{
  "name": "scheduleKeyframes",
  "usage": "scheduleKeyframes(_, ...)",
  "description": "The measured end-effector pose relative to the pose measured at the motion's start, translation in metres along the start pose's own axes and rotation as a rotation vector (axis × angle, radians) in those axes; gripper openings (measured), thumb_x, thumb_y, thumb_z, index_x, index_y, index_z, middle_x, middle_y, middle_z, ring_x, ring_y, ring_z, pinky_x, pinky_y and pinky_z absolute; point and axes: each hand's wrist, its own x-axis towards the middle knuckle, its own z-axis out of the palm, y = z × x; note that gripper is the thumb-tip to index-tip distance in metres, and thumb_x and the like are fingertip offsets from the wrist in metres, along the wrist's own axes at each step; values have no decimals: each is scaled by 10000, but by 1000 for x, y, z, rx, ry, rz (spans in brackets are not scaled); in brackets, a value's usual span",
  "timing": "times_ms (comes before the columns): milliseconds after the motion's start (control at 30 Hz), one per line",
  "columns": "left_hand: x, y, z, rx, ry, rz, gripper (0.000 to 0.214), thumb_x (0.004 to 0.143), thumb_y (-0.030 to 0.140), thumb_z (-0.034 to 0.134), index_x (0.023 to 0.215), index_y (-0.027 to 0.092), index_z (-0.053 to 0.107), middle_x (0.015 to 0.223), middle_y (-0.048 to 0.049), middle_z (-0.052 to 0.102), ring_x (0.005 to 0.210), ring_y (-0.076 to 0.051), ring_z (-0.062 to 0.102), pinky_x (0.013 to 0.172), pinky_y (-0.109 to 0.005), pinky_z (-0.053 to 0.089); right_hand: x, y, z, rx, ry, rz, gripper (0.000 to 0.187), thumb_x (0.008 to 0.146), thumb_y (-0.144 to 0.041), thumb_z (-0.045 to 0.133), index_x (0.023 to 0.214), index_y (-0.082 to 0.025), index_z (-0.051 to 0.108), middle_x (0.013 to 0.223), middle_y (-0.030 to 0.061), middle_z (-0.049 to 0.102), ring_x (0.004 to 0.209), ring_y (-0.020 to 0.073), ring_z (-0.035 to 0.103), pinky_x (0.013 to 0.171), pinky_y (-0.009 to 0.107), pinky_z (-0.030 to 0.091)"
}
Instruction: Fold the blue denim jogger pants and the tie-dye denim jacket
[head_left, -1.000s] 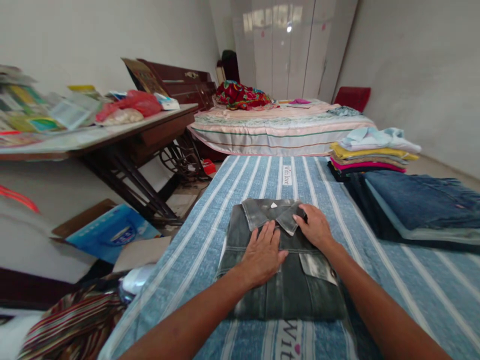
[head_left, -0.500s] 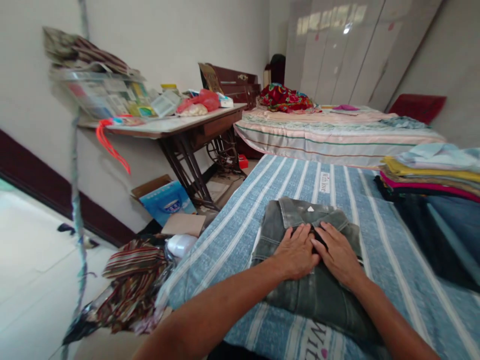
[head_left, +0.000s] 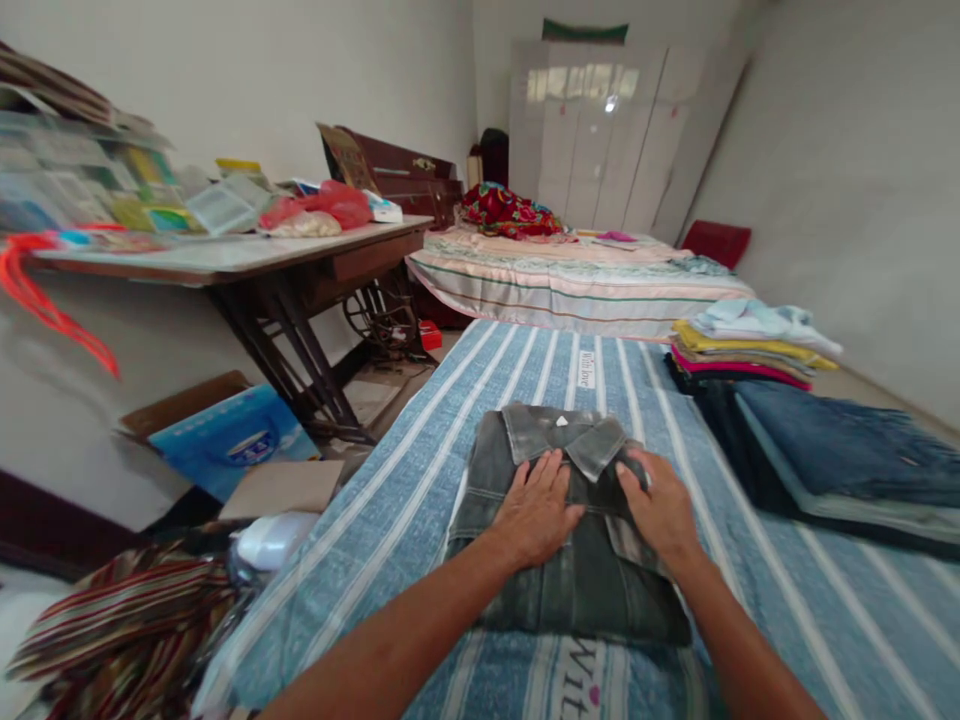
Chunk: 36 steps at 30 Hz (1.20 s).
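Note:
A folded dark grey-green denim jacket [head_left: 570, 590] lies collar-side up on the blue-and-white striped bedsheet [head_left: 420, 500]. Flat on its chest, just below the collar, rests my left hand [head_left: 534, 510], fingers stretched out. My right hand [head_left: 664, 510] is at the jacket's right shoulder edge, thumb and fingers bent around the cloth there. The pointed collar is spread, and a small white tag shows at the neck. Part of the jacket front is hidden beneath my hands.
On the right are a pile of folded coloured clothes [head_left: 739, 350] and folded jeans [head_left: 847, 440]. A sewing-machine table [head_left: 247, 255] with clutter stands left. Beyond is another bed [head_left: 540, 285]. Striped cloth [head_left: 127, 620] and a blue box [head_left: 240, 440] sit low left.
My hands have moved apart: the left stays flat on the jacket, while the right has shifted from its middle to the right edge. The collar lies more open. The view has turned right.

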Motion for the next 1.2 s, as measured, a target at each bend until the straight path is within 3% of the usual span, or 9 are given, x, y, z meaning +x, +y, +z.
scheduleKeyframes(133, 3, -2, -3, 45, 6, -4, 530, 920, 414, 381, 1357, 116, 409, 1505, -130, 260, 1396, -247, 219, 1123, -475, 218, -8, 15, -11, 142, 27, 386, 522, 679, -477, 568, 1065, -127, 609, 917, 112, 661, 865, 272, 608, 817, 411, 452)
scheduleKeyframes(267, 9, -6, -6, 93, 9, 5, 495, 904, 360, 422, 1334, 117, 446, 1491, -131, 291, 1383, -254, 255, 1110, -472, 250, -14, 21, -5, 249, 21, 487, 530, 658, -455, 590, 1058, -109, 589, 658, 15, 622, 628, 191, 603, 610, 296, 463)
scheduleKeyframes(600, 13, -20, 5, 106, 128, 71, 471, 893, 369, 419, 1288, 125, 500, 1454, -138, 366, 1343, -263, 341, 1072, -478, 318, -4, 16, -1, 361, -49, 634, 321, 639, -376, 665, 870, -154, 647, 559, -13, 606, 521, 148, 564, 479, 234, 384)
scheduleKeyframes(900, 5, -4, -6, 23, 20, 3, 489, 908, 391, 414, 1322, 132, 446, 1488, -126, 310, 1376, -247, 271, 1110, -472, 247, -18, 11, -13, 365, -247, 698, 349, 667, -469, 625, 750, -137, 693, 618, 54, 680, 576, 190, 626, 521, 262, 435)
scheduleKeyframes(1033, -1, 3, -5, -33, -3, -6, 533, 909, 456, 400, 1330, 128, 408, 1506, -132, 267, 1388, -243, 235, 1118, -473, 228, -21, 24, -16, 304, -342, 702, 437, 667, -501, 618, 887, -135, 710, 645, 65, 697, 638, 229, 655, 559, 289, 459)
scheduleKeyframes(1200, -4, 7, -4, -110, -19, -8, 535, 908, 474, 391, 1305, 116, 412, 1498, -143, 281, 1390, -255, 220, 1118, -499, 220, -21, 41, -19, 98, -294, 701, 554, 644, -512, 650, 1042, -128, 693, 787, 103, 728, 760, 270, 680, 642, 326, 500)
